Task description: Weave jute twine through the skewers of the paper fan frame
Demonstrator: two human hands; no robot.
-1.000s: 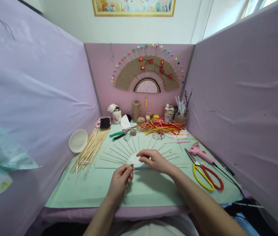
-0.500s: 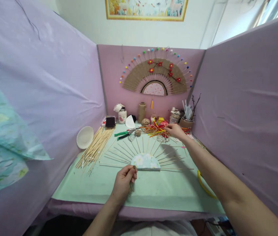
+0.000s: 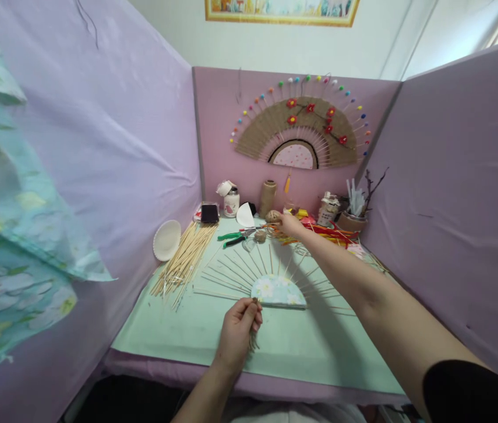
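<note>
My left hand [image 3: 241, 326] is closed around a small twine tassel [image 3: 253, 342], its top poking out above the thumb and its loose strands hanging below the fist. Just beyond it lies a half-made fan, with thin sticks spreading from a floral half-round base [image 3: 278, 290]. At the back of the table, my right hand [image 3: 289, 225] reaches in beside a ball of twine [image 3: 272, 216], fingers pinched together. What those fingertips hold, if anything, is too small to make out. Tangled red and yellow craft strips [image 3: 326, 234] lie to the right of that hand.
Green-handled pliers [image 3: 230, 237] and a bundle of wooden sticks [image 3: 189, 252] lie left. A tall twine spool [image 3: 268, 198], a jar [image 3: 232, 203] and a pot of glue sticks [image 3: 353, 222] line the back. A finished fan [image 3: 258, 132] hangs on the rear panel; fabric-covered panels enclose both sides.
My right hand has moved left from over the coloured strips to beside the twine ball. My left hand still grips the tassel. The whole view has shifted slightly.
</note>
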